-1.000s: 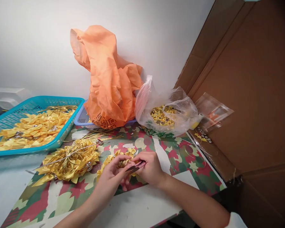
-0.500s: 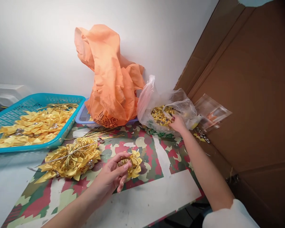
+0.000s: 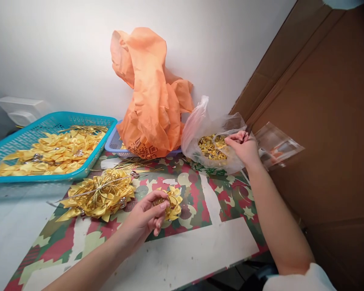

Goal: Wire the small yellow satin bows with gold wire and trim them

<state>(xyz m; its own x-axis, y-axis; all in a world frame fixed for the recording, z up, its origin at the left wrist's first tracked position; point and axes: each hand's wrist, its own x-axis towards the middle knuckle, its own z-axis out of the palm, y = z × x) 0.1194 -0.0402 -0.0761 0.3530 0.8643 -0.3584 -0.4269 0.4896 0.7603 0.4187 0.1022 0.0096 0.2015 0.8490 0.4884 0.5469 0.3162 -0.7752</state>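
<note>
I had L hand (image 3: 151, 212) low over the table, fingers part-curled, thumb nr forefinger, w/ the small bow bundle (image 3: 175, 204) held at the tips. It was right above or on the patterned cover (image 3: 197, 214); couldn't tell which from my end. R hand (image 3: 245, 148) was up at the clear bag (image 3: 194, 127), over its R side. Those fingers were mostly closed, thumb & forefinger tips close tog., w/ a slim dark tool (image 3: 247, 131) poking out of the grip; couldn't tell if the tips pinched anything else. Gold bits (image 3: 210, 148) lay in the bag, just L of the tips. Also on my feed: big bow bundle (image 3: 100, 192) on the cover, L of L hand, pale strip across it; turquoise basket (image 3: 42, 178) w/ yellow bows behind that; orange bag (image 3: 151, 93) btwn basket & clear bag; cardboard (image 3: 309, 105) far R.
</note>
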